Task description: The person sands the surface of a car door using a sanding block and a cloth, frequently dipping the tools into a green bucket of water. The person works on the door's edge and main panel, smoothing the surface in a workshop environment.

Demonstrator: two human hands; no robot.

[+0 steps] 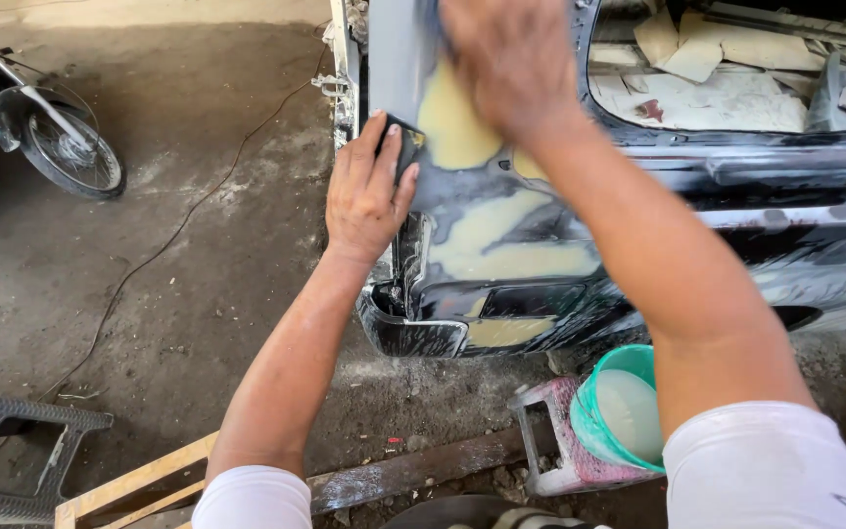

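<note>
The left hand (366, 191) lies flat, fingers together, on the edge of a dark car panel (560, 294), its fingertips over a small dark pad (402, 142) that it presses against the metal just beside a yellow filler patch (454, 127). The right hand (511, 59) is higher on the same panel, blurred, palm down over the top of the filler; something blue shows at its fingers, but whether they are closed on it cannot be told. More filler (501, 245) runs in pale yellow bands lower down the panel, which is wet and streaked with grey. Below the right forearm a green bucket (599, 431) holding milky liquid sits tilted on a pink stool (550, 460), near the panel's lower edge. On the concrete floor (198, 294) a thin cable (164, 245) trails away to the left, a grey stool (12, 456) stands at the lower left corner, a wooden frame (134, 480) lies beside it, and a motorbike's wheel (70, 147) shows at the upper left, well apart from the hands
</note>
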